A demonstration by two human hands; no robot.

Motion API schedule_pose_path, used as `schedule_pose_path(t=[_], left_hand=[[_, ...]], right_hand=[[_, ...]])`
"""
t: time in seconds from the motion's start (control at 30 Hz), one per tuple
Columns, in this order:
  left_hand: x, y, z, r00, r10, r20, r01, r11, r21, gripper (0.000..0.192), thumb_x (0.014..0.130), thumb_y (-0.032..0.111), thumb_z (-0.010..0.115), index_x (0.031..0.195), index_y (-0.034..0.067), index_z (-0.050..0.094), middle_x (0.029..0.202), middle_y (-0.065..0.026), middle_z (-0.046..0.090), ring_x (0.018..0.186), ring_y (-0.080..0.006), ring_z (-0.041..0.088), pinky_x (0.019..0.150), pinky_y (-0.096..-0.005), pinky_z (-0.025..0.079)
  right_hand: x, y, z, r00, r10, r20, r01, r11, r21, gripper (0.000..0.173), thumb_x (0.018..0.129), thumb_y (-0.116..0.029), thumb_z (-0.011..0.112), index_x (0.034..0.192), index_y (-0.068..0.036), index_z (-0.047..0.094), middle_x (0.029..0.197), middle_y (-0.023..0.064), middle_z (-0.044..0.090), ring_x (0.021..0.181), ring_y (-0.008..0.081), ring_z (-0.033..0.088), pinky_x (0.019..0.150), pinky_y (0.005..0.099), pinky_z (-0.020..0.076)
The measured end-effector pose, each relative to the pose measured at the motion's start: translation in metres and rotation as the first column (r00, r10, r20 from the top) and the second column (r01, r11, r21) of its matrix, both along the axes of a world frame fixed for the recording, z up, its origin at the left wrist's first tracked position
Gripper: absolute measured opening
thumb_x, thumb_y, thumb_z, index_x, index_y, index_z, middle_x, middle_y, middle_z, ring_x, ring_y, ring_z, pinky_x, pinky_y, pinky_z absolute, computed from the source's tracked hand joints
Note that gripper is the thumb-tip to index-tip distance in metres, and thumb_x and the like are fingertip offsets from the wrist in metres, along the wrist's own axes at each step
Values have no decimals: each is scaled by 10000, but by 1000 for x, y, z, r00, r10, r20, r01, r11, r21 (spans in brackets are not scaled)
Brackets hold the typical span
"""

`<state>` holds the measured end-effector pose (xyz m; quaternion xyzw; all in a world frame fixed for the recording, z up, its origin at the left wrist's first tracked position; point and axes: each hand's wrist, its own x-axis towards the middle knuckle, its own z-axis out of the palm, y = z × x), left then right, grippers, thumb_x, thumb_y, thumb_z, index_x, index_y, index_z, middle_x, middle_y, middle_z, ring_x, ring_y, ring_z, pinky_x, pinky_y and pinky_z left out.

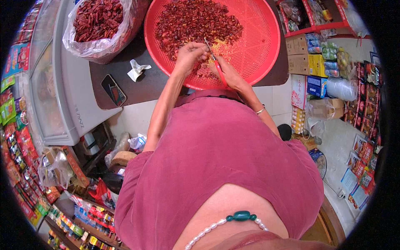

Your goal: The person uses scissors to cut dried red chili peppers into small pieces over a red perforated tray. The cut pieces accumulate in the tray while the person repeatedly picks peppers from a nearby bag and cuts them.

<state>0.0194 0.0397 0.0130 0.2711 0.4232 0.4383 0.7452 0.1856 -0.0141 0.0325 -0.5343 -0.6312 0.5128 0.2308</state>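
Note:
My right hand [229, 73] grips a pair of red-handled scissors [220, 72] over the near part of a red perforated plastic basket [264, 47]. The metal blades point up and to the left, close to the fingertips of my left hand [190, 57]. Thumb and fingers of that hand are pinched together; whether a piece of chili sits between them is too small to tell. Cut dried red chili pieces [197, 22] cover much of the basket's far and left side. Pale yellow seeds [221, 47] lie scattered beside the scissor blades.
A clear plastic bag of whole dried chilies [98, 22] stands left of the basket. On the dark tabletop [97, 90] lie a crumpled tissue [137, 70] and a smartphone [113, 90]. A glass-topped freezer [51, 93] borders the left; stacked boxes [298, 59] stand right.

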Motion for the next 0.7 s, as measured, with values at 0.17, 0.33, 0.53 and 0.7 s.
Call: schedule_pose_path(t=[0.17, 0.33, 0.53, 0.7], left_hand=[[3, -3, 4, 999, -26, -42, 28, 999, 24, 153, 782, 60, 612, 902, -21, 560, 736, -60, 599, 617, -98, 559, 563, -199, 461], [4, -3, 1, 997, -51, -59, 53, 998, 42, 152, 775, 56, 615, 897, -23, 567, 722, -50, 586, 608, -94, 539, 553, -204, 440], [6, -2, 5, 995, -64, -70, 68, 996, 58, 152, 773, 48, 614, 892, -35, 569, 720, -48, 582, 612, -92, 533, 557, -198, 434], [7, -1, 9, 992, -72, -104, 77, 996, 46, 153, 775, 47, 612, 895, -36, 570, 720, -46, 581, 612, -88, 531, 557, -195, 433]], right_hand=[[1, 1, -9, 999, -35, 14, 35, 999, 24, 620, 852, -480, 450, 1185, 39, 386, 959, 260, 545, 900, 359, 553, 769, 397, 422], [1, 3, 4, 999, -38, 26, 38, 999, -3, 566, 851, -465, 461, 1132, 25, 417, 899, 246, 559, 840, 356, 569, 711, 408, 428], [2, 2, 16, 995, -32, 96, 32, 999, 2, 497, 866, -354, 486, 1190, 10, 386, 784, 169, 555, 722, 243, 570, 650, 352, 437], [3, 2, 13, 989, -52, 141, 53, 999, -4, 481, 862, -371, 485, 1156, 5, 423, 786, 169, 558, 730, 260, 575, 654, 361, 435]])
